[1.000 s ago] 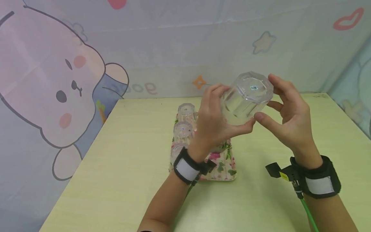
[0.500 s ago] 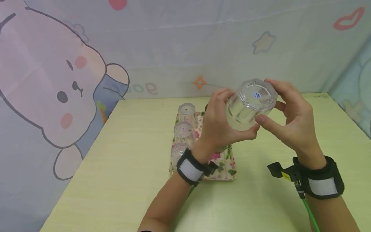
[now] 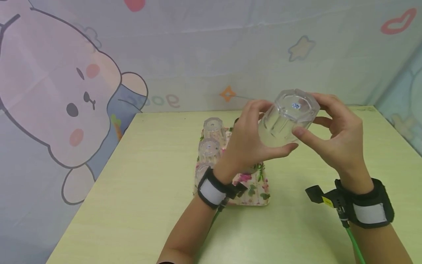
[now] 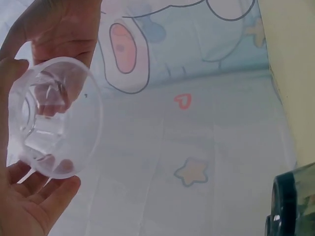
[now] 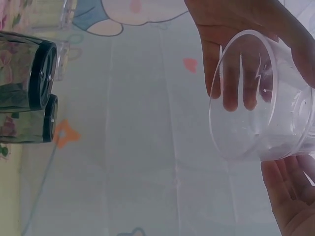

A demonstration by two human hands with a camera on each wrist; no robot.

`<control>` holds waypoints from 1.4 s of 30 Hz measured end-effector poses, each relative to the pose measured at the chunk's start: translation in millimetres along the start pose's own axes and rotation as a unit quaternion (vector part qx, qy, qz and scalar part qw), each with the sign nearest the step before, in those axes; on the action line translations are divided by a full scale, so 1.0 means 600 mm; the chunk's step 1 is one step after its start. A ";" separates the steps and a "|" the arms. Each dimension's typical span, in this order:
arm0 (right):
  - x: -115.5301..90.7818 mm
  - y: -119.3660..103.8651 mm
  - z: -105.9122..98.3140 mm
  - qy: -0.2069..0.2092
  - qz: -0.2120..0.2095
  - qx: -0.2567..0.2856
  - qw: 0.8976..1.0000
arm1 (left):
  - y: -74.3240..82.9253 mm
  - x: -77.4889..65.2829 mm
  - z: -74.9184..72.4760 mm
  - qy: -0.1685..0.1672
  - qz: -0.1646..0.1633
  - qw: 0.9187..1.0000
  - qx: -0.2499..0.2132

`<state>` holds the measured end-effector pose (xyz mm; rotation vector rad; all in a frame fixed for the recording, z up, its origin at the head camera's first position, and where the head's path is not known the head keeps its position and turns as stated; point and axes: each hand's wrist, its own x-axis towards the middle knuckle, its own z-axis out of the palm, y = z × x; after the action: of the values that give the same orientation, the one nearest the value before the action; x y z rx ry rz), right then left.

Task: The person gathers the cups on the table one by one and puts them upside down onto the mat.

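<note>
A clear faceted tumbler is held tilted in the air between both hands, its octagonal base turned up to the right and bearing a small blue mark. My left hand grips its lower left side, thumb along the near side. With thumb and fingers, my right hand holds it near the base. The left wrist view looks into the open mouth of the tumbler, with the right hand beyond. In the right wrist view the left fingers show through the wall of the tumbler.
Behind the left forearm lies a floral tray. Clear tumblers stand upside down in a row along its left side. Dark green tinted cups stand beside them, mostly hidden by the left hand in the head view. A printed cloth hangs behind the table.
Both hands have shifted slightly right and a little down with the tumbler. Its base has turned somewhat, and the blue mark has moved right. The tray and its cups stay put.
</note>
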<state>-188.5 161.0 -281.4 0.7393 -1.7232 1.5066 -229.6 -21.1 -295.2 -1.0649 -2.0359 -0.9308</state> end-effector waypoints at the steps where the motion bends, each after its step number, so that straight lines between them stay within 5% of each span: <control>1: 0.000 0.000 0.000 0.001 0.003 -0.010 1.000 | 0.000 0.000 -0.005 -0.014 -0.011 1.000 -0.009; 6: -0.003 -0.001 0.001 -0.008 0.027 -0.076 0.997 | -0.005 0.003 -0.036 -0.061 -0.044 0.996 -0.049; 12: -0.006 0.002 0.005 -0.043 0.052 -0.128 0.989 | -0.012 0.007 -0.060 -0.089 -0.042 0.990 -0.097; 33: -0.007 -0.005 0.015 -0.116 0.082 -0.179 0.974 | -0.014 -0.003 -0.074 -0.127 -0.043 0.987 -0.093; 42: -0.025 0.000 0.027 -0.187 0.105 -0.185 0.959 | -0.017 -0.034 -0.083 -0.173 -0.091 0.978 -0.076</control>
<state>-182.1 144.2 -294.6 0.6883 -2.3507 1.1699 -218.2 -74.3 -287.4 -1.2067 -2.4118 -1.0665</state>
